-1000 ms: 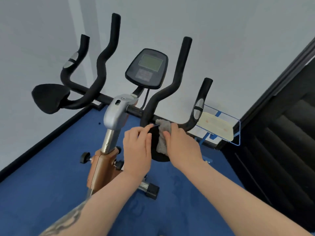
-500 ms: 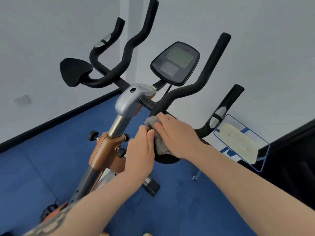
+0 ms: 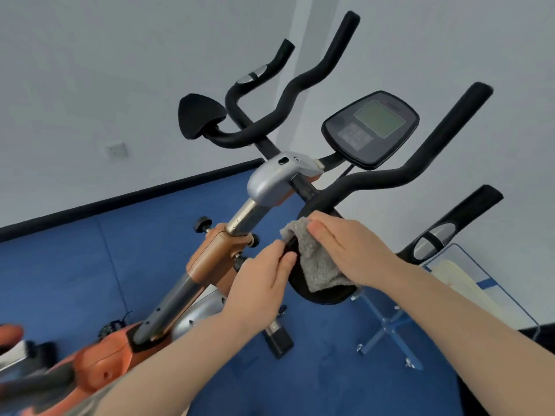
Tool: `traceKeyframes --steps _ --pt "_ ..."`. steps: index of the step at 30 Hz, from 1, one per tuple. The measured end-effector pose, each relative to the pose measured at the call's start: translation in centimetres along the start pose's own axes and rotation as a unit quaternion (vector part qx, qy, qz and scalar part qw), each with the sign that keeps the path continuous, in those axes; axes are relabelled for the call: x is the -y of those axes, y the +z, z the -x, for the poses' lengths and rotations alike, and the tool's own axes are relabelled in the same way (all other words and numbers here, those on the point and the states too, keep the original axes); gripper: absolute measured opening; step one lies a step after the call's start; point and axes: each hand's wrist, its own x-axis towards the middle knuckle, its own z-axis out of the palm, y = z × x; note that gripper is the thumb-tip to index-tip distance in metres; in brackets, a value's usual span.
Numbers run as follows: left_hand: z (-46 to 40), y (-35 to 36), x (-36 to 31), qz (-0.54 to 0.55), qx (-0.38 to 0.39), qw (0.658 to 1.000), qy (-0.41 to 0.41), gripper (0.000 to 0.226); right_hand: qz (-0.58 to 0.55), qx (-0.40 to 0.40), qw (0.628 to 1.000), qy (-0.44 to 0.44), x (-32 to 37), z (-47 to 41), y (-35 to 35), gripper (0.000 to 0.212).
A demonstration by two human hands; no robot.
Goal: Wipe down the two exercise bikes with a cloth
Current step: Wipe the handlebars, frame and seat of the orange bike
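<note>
An orange and silver exercise bike (image 3: pixel 270 181) with black handlebars and a console (image 3: pixel 371 129) fills the view. My right hand (image 3: pixel 354 250) lies with straight fingers on a grey cloth (image 3: pixel 315 265) and presses it onto the bike's right black elbow pad (image 3: pixel 324 295). My left hand (image 3: pixel 261 280) pinches that pad's left edge between thumb and fingers. The left elbow pad (image 3: pixel 199 115) sits untouched at the far side of the bars.
A blue-framed sign stand (image 3: pixel 387 328) stands on the blue floor (image 3: pixel 120 265) just right of the bike. White walls close in behind, one with an outlet (image 3: pixel 115 150). An orange blurred part (image 3: pixel 10 331) shows at the far left edge.
The view has swung left and closer to the bike. My right hand has slid the cloth from the pad's top edge down across its surface. The left hand stays at the pad's edge.
</note>
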Motion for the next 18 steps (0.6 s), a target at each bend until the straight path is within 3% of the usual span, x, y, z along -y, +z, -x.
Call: traceKeyframes --steps 4,8,13,18 --pt "-0.2 0.0 -0.8 0.042 -0.028 0.999 0.016 0.011 0.097 -0.016 0.995 0.035 1.6 -0.9 0.9 0.020" --pt "-0.7 -0.1 -1.6 0.072 -0.028 0.995 0.056 0.026 0.030 -0.093 0.981 0.169 1.4 2.2 2.0 0.027" --pt "-2.8 -1.1 -2.3 0.043 0.004 0.992 0.121 0.033 0.080 -0.106 0.948 0.288 3.2 1.8 2.5 0.037" --pt "-4.1 -1.3 -2.6 0.026 0.066 0.983 0.170 0.036 -0.030 -0.242 0.889 0.387 5.7 4.8 5.4 0.028"
